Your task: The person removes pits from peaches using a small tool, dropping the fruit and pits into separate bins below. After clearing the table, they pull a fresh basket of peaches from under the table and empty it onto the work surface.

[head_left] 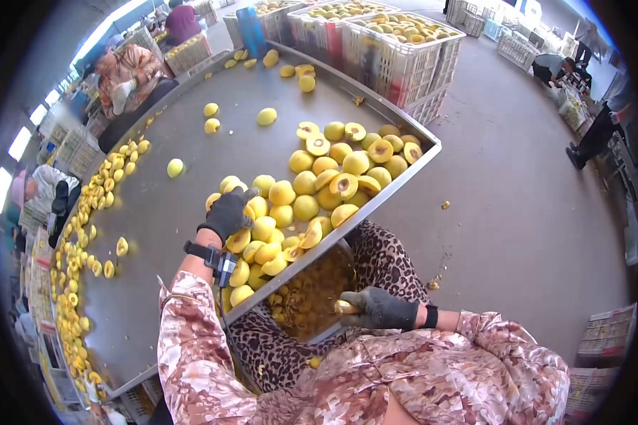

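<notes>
The gloved right hand [384, 309] is closed around a small yellowish piece [345, 307], its long axis roughly crosswise and its visible end pointing left over the bin [326, 334]. Up and left of that piece, the gloved left hand [227, 214] has bent fingers against the heaped yellow fruit [305, 207]; whether it grips one I cannot tell. Beyond spread a rimmed metal table [170, 227], stacked white crates [422, 67], a grey floor [503, 184] and other people seated at the left.

Broad grey floor [517, 234] and a row of bright windows [20, 143], far left.
</notes>
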The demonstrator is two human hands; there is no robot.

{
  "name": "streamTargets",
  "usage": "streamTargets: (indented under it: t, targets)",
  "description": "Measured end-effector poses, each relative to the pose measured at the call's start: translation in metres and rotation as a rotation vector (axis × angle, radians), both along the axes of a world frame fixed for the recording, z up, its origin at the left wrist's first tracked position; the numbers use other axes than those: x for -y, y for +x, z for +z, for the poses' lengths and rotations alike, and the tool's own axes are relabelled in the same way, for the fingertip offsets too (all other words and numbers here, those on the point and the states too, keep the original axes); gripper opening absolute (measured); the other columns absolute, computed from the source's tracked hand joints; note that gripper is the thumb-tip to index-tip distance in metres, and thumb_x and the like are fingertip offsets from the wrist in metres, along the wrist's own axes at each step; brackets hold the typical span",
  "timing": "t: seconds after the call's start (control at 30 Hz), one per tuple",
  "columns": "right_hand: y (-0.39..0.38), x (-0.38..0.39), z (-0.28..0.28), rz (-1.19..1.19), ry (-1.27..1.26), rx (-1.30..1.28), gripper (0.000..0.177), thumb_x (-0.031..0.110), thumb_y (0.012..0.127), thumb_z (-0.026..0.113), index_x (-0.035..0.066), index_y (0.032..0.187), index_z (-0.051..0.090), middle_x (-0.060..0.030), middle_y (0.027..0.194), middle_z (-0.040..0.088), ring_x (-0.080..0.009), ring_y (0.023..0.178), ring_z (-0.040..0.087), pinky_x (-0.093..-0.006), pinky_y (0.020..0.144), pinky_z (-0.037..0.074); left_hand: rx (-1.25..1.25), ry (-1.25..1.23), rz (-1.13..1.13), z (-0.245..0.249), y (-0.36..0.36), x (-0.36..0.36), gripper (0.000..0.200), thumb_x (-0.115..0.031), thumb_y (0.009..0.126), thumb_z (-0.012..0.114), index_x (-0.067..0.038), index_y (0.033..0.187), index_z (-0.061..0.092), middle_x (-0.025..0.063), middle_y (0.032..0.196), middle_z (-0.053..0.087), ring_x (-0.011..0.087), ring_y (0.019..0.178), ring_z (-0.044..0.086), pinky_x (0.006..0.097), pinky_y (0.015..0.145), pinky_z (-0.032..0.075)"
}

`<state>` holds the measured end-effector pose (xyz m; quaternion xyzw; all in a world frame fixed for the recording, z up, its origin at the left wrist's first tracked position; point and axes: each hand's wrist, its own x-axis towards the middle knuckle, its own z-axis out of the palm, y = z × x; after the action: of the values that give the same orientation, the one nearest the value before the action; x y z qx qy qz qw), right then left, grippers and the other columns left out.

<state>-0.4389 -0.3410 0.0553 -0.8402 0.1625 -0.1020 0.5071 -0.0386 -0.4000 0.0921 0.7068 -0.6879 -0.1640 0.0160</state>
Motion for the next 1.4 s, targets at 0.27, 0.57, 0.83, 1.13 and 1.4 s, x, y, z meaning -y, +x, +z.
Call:
streamTargets:
  t: [0.27, 0.57, 0.83, 1.13, 1.4]
  targets:
    - [0.032, 0.017, 0.038, -0.18, 0.437, 0.186, 0.018, 0.018, 0.102, 0.057, 0.0, 0.101, 0.058, -0.0016, 0.076, 0.055, -0.008, 0.074, 0.048, -0.031, 0.063, 0.045, -1.356, -0.559, 0.559, 0.006, -0.068, -0.091, 0.028, -0.021, 0.103, 0.059, 0.0, 0.121, 0.064, 0.0063, 0.105, 0.067, 0.0155, 0.089, 0.068, 0.0317, 0.074, 0.061]
    - [0.083, 0.006, 0.022, -0.265, 0.277, 0.382, 0.035, 0.018, 0.097, 0.063, -0.004, 0.125, 0.06, -0.0191, 0.098, 0.072, -0.0268, 0.09, 0.07, -0.0396, 0.079, 0.053, -1.692, -0.767, 0.714, 0.014, -0.197, -0.133, 0.03, -0.007, 0.107, 0.048, 0.005, 0.134, 0.053, 0.0126, 0.127, 0.06, 0.0202, 0.112, 0.062, 0.0341, 0.099, 0.055]
    - [0.083, 0.0, 0.007, -0.274, 0.219, 0.602, 0.03, 0.019, 0.103, 0.055, 0.0, 0.127, 0.059, -0.0206, 0.097, 0.071, -0.0337, 0.088, 0.07, -0.0424, 0.074, 0.054, -1.782, -0.811, 0.732, 0.0, -0.211, -0.119, 0.043, -0.034, 0.113, 0.034, -0.001, 0.119, 0.06, 0.0106, 0.113, 0.064, 0.021, 0.101, 0.064, 0.0333, 0.091, 0.055]
    - [0.048, 0.007, 0.04, -0.226, 0.243, 0.369, 0.042, 0.034, 0.11, 0.039, -0.002, 0.122, 0.057, -0.0248, 0.103, 0.068, -0.0403, 0.096, 0.064, -0.0449, 0.088, 0.051, -1.694, -0.826, 0.7, 0.025, -0.24, -0.095, 0.04, -0.043, 0.11, 0.041, -0.007, 0.101, 0.057, 0.0033, 0.092, 0.058, 0.0148, 0.089, 0.057, 0.0274, 0.084, 0.05]
    - [0.057, 0.005, -0.025, -0.136, 0.057, 0.565, 0.034, 0.029, 0.108, 0.046, 0.001, 0.122, 0.061, -0.0137, 0.099, 0.068, -0.0282, 0.097, 0.064, -0.0362, 0.091, 0.05, -1.763, -0.757, 0.681, 0.04, -0.246, -0.098, 0.039, -0.042, 0.11, 0.041, -0.008, 0.099, 0.056, 0.0024, 0.092, 0.058, 0.0142, 0.087, 0.057, 0.0278, 0.083, 0.05]
